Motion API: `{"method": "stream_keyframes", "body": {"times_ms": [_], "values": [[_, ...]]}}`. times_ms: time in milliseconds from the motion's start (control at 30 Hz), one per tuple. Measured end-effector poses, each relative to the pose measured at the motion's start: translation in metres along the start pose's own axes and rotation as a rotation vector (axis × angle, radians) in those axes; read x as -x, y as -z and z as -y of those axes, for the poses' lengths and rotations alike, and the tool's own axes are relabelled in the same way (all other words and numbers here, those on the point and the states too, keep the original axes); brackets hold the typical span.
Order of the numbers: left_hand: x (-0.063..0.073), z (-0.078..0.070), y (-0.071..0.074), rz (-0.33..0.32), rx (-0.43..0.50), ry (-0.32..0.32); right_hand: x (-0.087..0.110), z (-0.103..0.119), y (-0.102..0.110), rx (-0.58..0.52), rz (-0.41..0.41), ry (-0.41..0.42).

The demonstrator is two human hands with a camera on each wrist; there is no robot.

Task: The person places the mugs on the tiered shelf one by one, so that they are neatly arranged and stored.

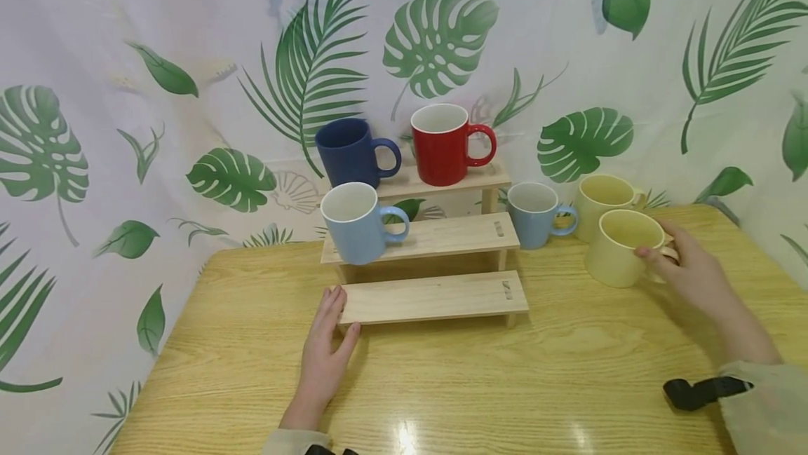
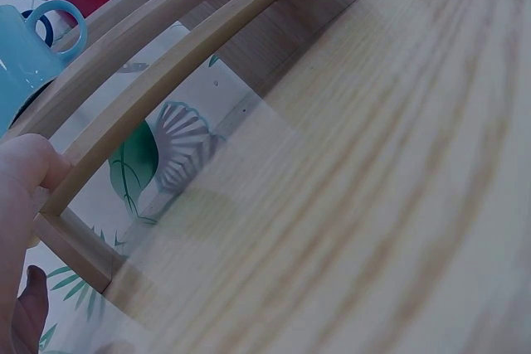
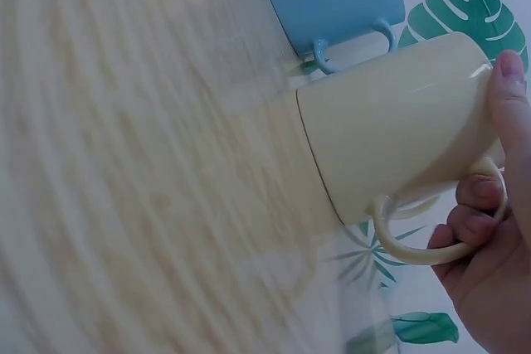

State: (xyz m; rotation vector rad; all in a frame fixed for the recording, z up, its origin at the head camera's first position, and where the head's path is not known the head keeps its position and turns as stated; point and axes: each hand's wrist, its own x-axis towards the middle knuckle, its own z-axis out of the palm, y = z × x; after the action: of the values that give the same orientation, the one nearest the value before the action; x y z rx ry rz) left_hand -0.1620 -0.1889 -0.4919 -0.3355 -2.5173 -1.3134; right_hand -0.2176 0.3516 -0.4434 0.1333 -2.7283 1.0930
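Your right hand (image 1: 694, 273) has its fingers clamped on the handle (image 3: 406, 252) of the front yellow mug (image 1: 612, 259), right of the rack (image 1: 448, 236) near the back yellow mug (image 1: 589, 215), while your left hand (image 1: 324, 350) just touches the bottom shelf's left end, thumb spread from the fingers

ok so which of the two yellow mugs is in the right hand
The front yellow mug: the right hand has its fingers curled through that one's handle. The rear yellow mug stands farther back, untouched.
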Motion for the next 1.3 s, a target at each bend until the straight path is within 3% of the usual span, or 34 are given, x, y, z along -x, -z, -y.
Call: {"method": "stream_keyframes", "body": {"times_ms": [200,567,800,867,933,1033,1100,1167,1300], "values": [[0.0,0.0,0.0,0.006,0.003,0.005,0.004,0.005,-0.009,-0.085,-0.045,-0.118],[0.001,-0.002,0.0,0.009,-0.001,0.013,0.011,0.011,-0.025,-0.24,-0.265,-0.279],[0.002,-0.002,0.001,0.005,-0.004,0.014,0.012,0.015,-0.028,-0.393,-0.289,-0.399],[0.001,-0.002,0.001,0.003,-0.005,0.012,0.012,0.016,-0.028,-0.492,-0.302,-0.422],[0.001,-0.002,0.001,0.001,-0.004,0.01,0.012,0.017,-0.027,-0.662,-0.324,-0.438],[0.001,-0.001,0.001,-0.002,-0.006,0.005,0.012,0.019,-0.027,-0.955,-0.356,-0.414],[0.0,-0.001,0.001,-0.003,-0.006,0.002,0.011,0.023,-0.025,-1.054,-0.367,-0.393],[0.0,-0.001,0.0,-0.004,-0.008,-0.001,0.011,0.027,-0.024,-0.999,-0.359,-0.375],[0.0,-0.002,0.0,-0.005,-0.012,-0.002,0.011,0.036,-0.02,-0.769,-0.34,-0.371]]}}
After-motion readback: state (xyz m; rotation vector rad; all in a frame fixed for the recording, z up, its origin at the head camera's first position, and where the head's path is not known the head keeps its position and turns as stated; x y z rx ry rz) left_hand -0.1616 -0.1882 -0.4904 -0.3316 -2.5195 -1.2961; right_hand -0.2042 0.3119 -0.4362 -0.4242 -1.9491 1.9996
